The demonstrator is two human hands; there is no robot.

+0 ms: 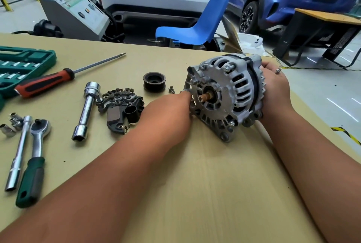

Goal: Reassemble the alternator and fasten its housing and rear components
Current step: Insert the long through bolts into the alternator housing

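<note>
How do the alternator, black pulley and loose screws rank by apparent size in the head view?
Largest to smallest:
alternator
black pulley
loose screws
They lie at similar depth, so the order holds.

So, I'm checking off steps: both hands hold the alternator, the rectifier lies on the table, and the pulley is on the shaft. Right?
Not quite. The pulley is not on the shaft, which is bare; it lies on the table, left of the alternator. The head view shows it. The left hand and right hand do hold the alternator, and the rectifier lies on the table.
</note>
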